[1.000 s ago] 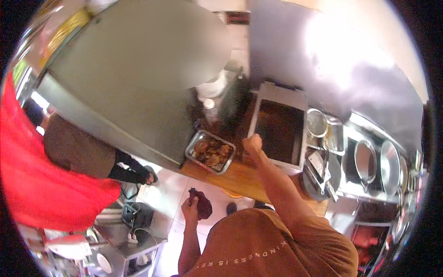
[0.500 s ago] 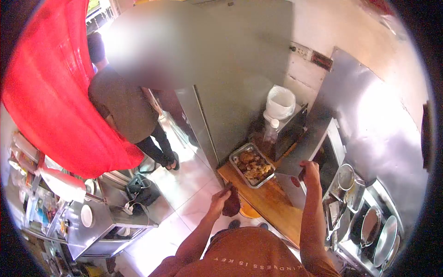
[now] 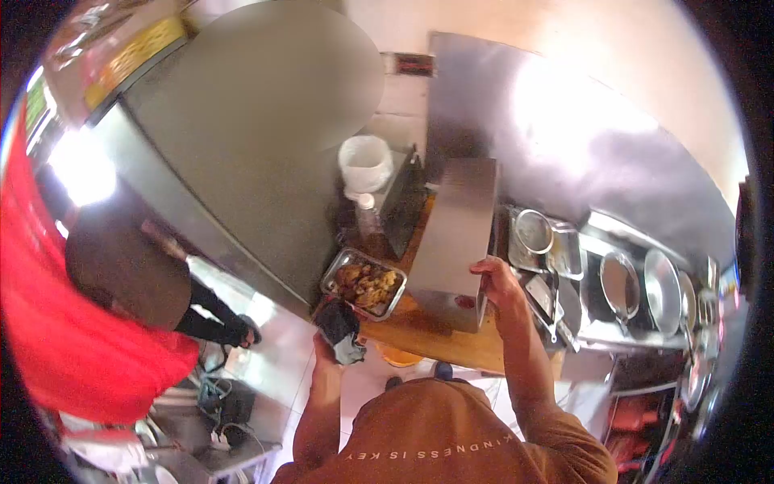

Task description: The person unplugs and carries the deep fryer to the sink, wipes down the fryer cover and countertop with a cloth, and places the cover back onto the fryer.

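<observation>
The left hand is closed round a bunched dark cloth, presumably gathered to stop it trailing. The right hand lies at the edge of a metal box (whether its fingers clamp there I cannot tell remotely), perhaps steadying it. The box appears to rest on the wooden counter, beside a food tray.
</observation>
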`<control>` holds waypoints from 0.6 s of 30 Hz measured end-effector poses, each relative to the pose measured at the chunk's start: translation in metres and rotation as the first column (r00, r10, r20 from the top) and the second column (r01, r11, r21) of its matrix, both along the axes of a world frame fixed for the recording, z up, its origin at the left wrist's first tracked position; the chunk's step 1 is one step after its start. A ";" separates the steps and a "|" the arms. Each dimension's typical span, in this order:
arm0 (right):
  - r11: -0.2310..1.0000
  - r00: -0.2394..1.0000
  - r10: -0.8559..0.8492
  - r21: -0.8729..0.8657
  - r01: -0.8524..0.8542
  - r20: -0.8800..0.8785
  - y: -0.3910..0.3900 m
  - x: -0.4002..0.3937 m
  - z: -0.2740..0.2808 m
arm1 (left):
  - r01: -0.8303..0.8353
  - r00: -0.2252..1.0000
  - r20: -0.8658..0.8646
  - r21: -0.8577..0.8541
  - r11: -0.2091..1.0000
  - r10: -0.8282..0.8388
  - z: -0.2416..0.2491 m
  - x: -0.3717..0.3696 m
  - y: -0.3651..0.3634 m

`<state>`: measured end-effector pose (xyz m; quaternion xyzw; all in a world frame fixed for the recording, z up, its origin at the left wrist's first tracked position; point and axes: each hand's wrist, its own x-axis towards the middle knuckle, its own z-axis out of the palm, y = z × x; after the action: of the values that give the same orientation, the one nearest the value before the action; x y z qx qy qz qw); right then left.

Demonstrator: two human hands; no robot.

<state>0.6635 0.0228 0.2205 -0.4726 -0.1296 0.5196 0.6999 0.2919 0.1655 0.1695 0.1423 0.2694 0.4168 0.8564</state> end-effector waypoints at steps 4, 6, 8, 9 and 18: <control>0.999 0.994 -0.018 -0.032 0.015 -0.110 -0.027 0.006 -0.030 | 0.151 0.954 -0.298 0.592 0.792 0.041 -0.017 0.023 0.031; 0.999 0.995 -0.035 0.002 0.035 -0.095 -0.039 -0.007 -0.010 | 0.235 0.876 -0.422 0.795 0.559 0.232 -0.012 0.047 0.036; 0.998 0.995 -0.056 0.023 0.058 -0.083 -0.050 -0.020 0.014 | 0.304 0.845 -0.452 0.846 0.438 0.287 -0.005 0.070 0.038; 0.996 0.994 -0.091 -0.013 0.090 -0.062 -0.054 -0.026 0.026 | 0.314 0.860 -0.454 0.832 0.457 0.235 0.000 0.081 0.039; 0.952 0.922 -0.106 -0.232 0.202 0.372 -0.074 -0.016 -0.004 | 0.370 0.879 -0.456 0.837 0.403 0.141 0.078 0.227 -0.025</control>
<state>0.6472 -0.0509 0.2161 -0.6567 -0.1450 0.3812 0.6343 0.5187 0.1408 0.2476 0.6957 0.1828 0.3864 0.5773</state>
